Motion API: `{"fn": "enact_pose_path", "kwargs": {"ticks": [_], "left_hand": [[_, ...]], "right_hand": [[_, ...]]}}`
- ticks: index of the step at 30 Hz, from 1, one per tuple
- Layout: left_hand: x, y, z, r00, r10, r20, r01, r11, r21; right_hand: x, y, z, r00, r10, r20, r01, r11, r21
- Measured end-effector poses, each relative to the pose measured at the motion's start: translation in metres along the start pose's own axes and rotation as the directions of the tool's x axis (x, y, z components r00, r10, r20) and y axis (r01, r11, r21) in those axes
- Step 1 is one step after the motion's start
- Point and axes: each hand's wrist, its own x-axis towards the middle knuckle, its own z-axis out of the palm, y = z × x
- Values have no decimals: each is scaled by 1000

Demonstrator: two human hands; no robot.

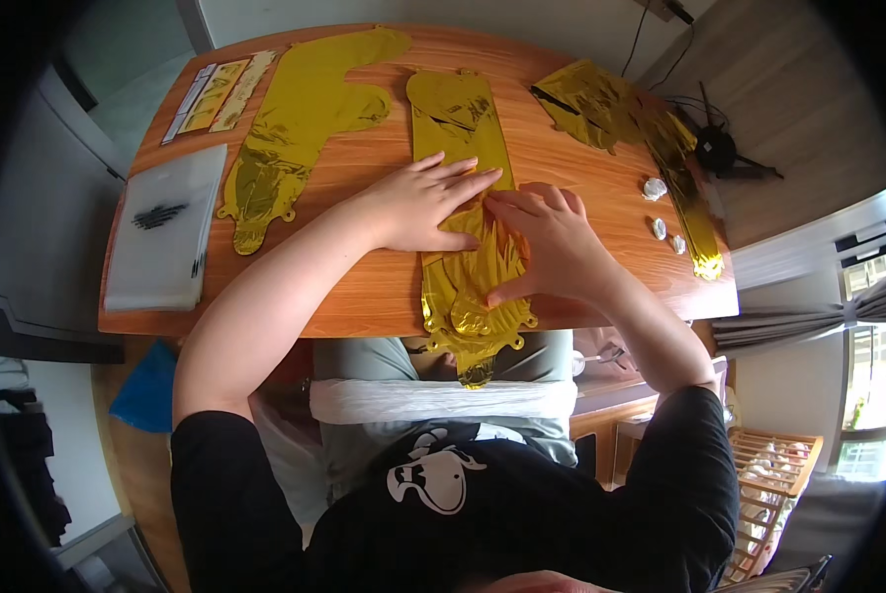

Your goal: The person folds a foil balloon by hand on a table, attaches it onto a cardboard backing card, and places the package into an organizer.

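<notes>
A flat gold foil balloon (475,272) lies lengthwise on the wooden table in front of me, its tabbed lower end hanging over the near edge. Its upper part is fairly smooth; the foil between my hands is creased. My left hand (428,208) rests across the balloon's middle, palm down with fingers spread. On the balloon's right side, my right hand (560,242) curves over the foil, thumb well apart from the fingers, fingertips at the creased part. To the left lies another flat gold foil balloon (300,119) with a curved outline.
Crumpled gold foil (601,104) stretches along the table's right side, near small white crumpled balls (655,188). At left lie a stack of clear plastic bags (161,237) and printed packets (216,94). A black fan-like device (716,148) with cables stands beyond the right edge.
</notes>
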Motion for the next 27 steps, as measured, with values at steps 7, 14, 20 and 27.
{"fn": "enact_pose_path", "kwargs": {"ticks": [7, 14, 20, 27], "left_hand": [[1, 0, 5, 999, 0, -33, 0, 1000, 6], [2, 3, 1, 998, 34, -50, -34, 999, -8], [-4, 5, -2, 997, 72, 33, -73, 997, 28], [-32, 56, 5, 997, 68, 46, -71, 995, 68]], "right_hand": [[-7, 4, 19, 964, -112, -243, 144, 982, 118], [-11, 49, 32, 833, -298, -466, 439, 869, 228], [-31, 42, 27, 822, -384, -421, 516, 815, 264], [-71, 25, 36, 789, -508, -346, 556, 830, 50]]}}
